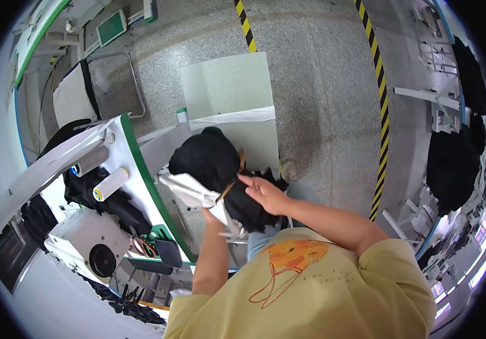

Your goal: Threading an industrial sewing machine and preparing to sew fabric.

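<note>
In front of my body is a bundle of black fabric (206, 161), with a narrow tan strip (227, 191) across it. My right hand (266, 195) lies against the right side of the bundle, its fingers stretched out and apart. Along the bundle's lower left edge runs a crumpled white piece (189, 190); whether it is cloth or plastic I cannot tell. My left hand (211, 217) reaches up beneath this white piece, which hides most of its fingers. More black fabric (251, 209) hangs down toward my lap.
To my left stands a white worktable with a green edge (155, 186), bearing thread cones (110, 184), a white machine (88, 243) and black cloth. A pale panel (229, 85) lies beyond the bundle. A chair (76, 93) stands far left; striped tape (379, 96) marks the floor at right.
</note>
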Available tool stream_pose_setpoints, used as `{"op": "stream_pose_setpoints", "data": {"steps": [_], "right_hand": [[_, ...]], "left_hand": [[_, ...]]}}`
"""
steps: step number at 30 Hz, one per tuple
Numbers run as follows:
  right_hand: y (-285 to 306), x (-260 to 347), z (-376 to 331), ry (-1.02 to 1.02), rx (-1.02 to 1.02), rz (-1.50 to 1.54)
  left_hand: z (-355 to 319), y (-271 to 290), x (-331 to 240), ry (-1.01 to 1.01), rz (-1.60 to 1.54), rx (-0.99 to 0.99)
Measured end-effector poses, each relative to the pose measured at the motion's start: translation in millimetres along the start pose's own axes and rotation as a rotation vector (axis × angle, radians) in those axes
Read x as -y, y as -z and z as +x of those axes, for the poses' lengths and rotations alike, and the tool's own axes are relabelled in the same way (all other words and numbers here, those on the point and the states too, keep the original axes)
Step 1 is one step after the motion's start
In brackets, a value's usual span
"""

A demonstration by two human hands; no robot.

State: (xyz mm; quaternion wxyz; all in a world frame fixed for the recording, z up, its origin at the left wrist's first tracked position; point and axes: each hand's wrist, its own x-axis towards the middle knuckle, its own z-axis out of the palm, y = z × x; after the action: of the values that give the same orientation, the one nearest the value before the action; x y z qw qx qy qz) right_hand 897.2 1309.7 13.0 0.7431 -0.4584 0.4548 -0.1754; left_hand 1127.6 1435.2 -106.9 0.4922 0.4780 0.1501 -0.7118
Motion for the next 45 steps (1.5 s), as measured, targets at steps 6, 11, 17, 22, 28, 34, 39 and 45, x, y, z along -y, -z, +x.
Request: {"op": "stream_pose_setpoints", "data": {"steps": [6, 11, 17, 22, 28, 34, 39, 45], "right_hand": [[-9, 23, -73, 0.105, 0.024, -0.104], [6, 19, -112, 0.114, -0.021, 0.236], [74, 42, -146, 0.214, -0.105, 0.27], [144, 31, -183, 0.285, -0.287, 0.227], [248, 60, -235, 0.378, -0.406, 0.458], [448, 196, -315, 0.656, -0.897, 0.049], [601, 363, -442, 0.906, -1.363, 0.332], [580, 236, -463, 1.146, -1.661, 0.237]], "left_hand": [[-105, -78, 18, 0.04, 0.072, -0.196], [-121, -82, 15, -0.035, 0.083, -0.064], [-97, -169, 33, -0.094, 0.134, 0.248], [-40, -224, 65, -0.166, 0.398, 0.374], [18, -350, 113, -0.108, 0.49, 0.426], [-43, -729, 203, 0.245, 0.471, 1.171], [-69, -1001, 227, -0.18, 0.673, 1.022], [-67, -951, 324, -1.224, 1.745, 1.282]]}}
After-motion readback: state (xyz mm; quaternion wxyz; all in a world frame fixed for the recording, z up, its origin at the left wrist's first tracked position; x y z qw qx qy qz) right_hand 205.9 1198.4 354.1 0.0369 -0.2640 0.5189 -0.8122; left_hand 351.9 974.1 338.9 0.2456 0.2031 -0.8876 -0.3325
